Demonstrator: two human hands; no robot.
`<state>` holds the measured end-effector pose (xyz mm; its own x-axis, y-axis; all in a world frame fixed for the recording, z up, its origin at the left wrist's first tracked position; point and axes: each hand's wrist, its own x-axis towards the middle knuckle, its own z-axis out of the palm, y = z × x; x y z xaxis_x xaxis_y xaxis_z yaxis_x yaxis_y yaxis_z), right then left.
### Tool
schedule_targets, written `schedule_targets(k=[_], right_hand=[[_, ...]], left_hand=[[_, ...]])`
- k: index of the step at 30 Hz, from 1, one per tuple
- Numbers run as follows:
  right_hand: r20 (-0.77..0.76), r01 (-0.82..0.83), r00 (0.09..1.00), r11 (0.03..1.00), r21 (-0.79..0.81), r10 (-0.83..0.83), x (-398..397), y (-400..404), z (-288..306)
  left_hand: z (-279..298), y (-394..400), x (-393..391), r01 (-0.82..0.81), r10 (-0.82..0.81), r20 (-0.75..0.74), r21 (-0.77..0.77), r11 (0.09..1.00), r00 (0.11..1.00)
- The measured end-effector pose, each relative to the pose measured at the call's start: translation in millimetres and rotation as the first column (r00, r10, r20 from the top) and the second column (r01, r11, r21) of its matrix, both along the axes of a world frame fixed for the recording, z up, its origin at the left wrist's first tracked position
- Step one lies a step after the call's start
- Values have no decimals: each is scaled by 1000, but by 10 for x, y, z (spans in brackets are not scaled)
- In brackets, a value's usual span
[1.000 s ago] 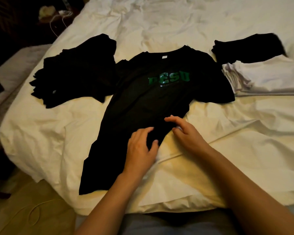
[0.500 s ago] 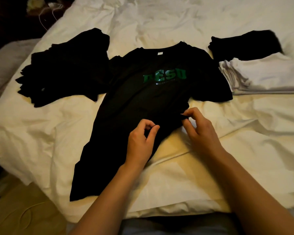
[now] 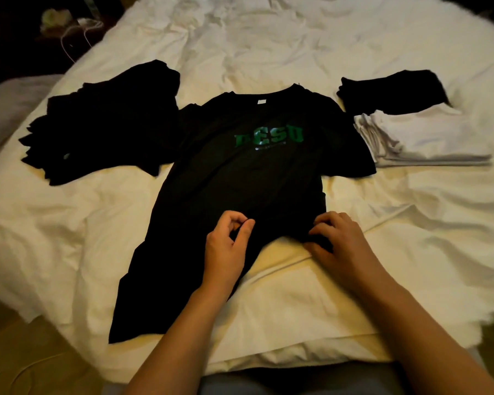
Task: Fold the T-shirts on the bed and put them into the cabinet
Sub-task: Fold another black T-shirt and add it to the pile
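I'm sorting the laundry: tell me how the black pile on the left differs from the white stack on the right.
The black pile lies loose and rumpled with uneven edges; the white stack is folded flat with neat layered edges. A folded black shirt rests against the white stack's far side; nothing sits on the black pile. Both lie on the bed.

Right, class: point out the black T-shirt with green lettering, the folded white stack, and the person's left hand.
Black T-shirt with green lettering [image 3: 240, 178]: head view, chest below the print.
Folded white stack [image 3: 428, 138]: head view, top layer.
Left hand [image 3: 226, 246]: head view, back of hand.
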<state>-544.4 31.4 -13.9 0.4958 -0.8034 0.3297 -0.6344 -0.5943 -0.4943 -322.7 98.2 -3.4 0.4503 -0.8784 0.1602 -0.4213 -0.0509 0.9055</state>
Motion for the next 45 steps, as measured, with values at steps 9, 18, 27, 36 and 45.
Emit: schedule_targets(k=[9, 18, 27, 36, 45], right_hand=[[285, -42, 958, 986, 161, -6, -444, 1, 484], [17, 57, 997, 883, 466, -73, -796, 222, 473], [-206, 447, 894, 752, 485, -398, -683, -116, 432], [-137, 459, 879, 735, 499, -457, -832, -97, 462], [-185, 329, 944, 758, 564, -272, -872, -114, 570]], left_hand=[[-8, 72, -203, 401, -402, 29, 37, 915, 915], [-97, 139, -529, 707, -738, 25, 265, 655, 674], [2, 57, -970, 696, -730, 14, 288, 658, 684], [54, 57, -1244, 723, -809, 324, 366, 585, 491], [10, 3, -1336, 820, -826, -32, 155, 551, 562]])
